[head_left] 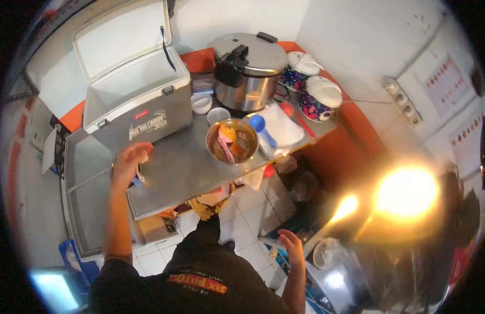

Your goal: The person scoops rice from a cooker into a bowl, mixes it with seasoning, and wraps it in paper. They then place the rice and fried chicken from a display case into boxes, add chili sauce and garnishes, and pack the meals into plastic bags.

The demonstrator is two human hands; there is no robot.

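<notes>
My left hand [131,158] is raised over the left part of the metal counter [177,180], in front of the grey cooler box [164,118]. Its fingers are loosely bent with the thumb apart, and nothing plainly shows in them. Just below it, partly hidden by the wrist, lies a small item with a bluish handle [137,181]. Lower right, my right hand [291,245] hangs open beside a metal edge [272,242], its fingers apart and holding nothing. On the counter stands a steel bowl [213,150] with a pink spoon [225,147] and orange and brown contents.
The cooler's lid [122,34] stands raised. Behind the bowl are a large rice cooker [247,86], white bowls [201,104] and patterned pots [311,107]. A blue ladle [258,123] lies on white paper [284,128]. A bright lamp [407,193] glows at right.
</notes>
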